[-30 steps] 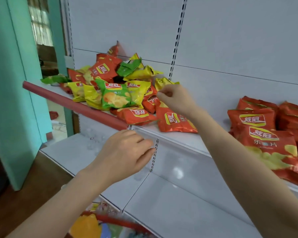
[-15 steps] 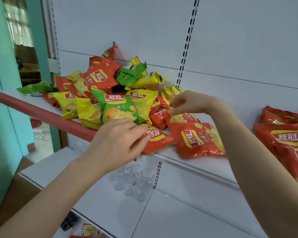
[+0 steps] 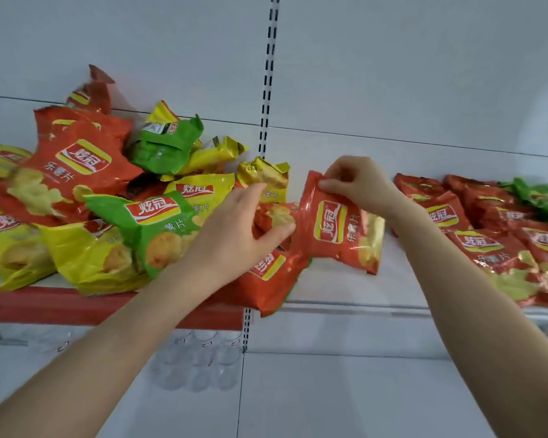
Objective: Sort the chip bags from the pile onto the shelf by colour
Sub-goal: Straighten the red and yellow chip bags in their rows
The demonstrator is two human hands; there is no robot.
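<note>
- Since half a second ago: the red bag has come up off the boards. It lay flat then and now hangs upright, logo turned sideways.
- The right hand pinches that bag by its crimped top edge, thumb and fingertips curled on the seal. The bag's bottom edge is just above the shelf; I cannot tell whether it touches.
- The left hand has moved up from the shelf's front edge into the pile's right fringe.
- It is spread wide over a second red bag: fingertips above it, thumb at its lower edge. Fingers are fairly straight, not closed round it.
- The hands are apart, one bag each, and the two bags sit just beside one another.
- A third red bag lies under the left wrist, its corner hanging over the front edge.
- The pile fills the left bay with mixed red, yellow and green. A green bag sits at the front, a big red bag is propped behind it, and a yellow bag lies at the lip.
- In the right bay, a row of red bags lies flat and overlapping, with green bags at the far right end behind them.
- The held bag is between the pile and that red row.
- A red strip runs along the left bay's front edge.
- A slotted upright splits the white back panel between the bays.
- Clear plastic cups stand on the lower shelf below the pile.
</note>
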